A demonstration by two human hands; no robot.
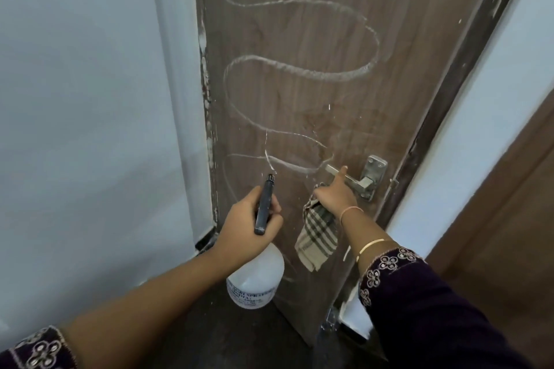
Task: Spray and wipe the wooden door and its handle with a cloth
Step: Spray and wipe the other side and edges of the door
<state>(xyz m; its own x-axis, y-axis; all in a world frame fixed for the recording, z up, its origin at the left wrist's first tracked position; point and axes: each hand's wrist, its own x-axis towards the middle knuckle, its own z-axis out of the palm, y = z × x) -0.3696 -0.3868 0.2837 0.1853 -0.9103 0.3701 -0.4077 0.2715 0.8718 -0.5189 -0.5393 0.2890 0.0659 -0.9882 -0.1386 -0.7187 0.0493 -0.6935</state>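
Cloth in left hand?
No, the right hand grips the cloth by the handle; the left hand holds the spray bottle.

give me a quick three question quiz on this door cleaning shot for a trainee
1. Multiple choice: what does the left hand hold?
A) a spray bottle
B) a sponge
C) a paintbrush

2. True or false: the white zigzag trail on the door has already been wiped away.

3. Fill the gap: the right hand grips the checked cloth while its forefinger stretches out to the door ____.

Key: 1 A; 2 false; 3 handle
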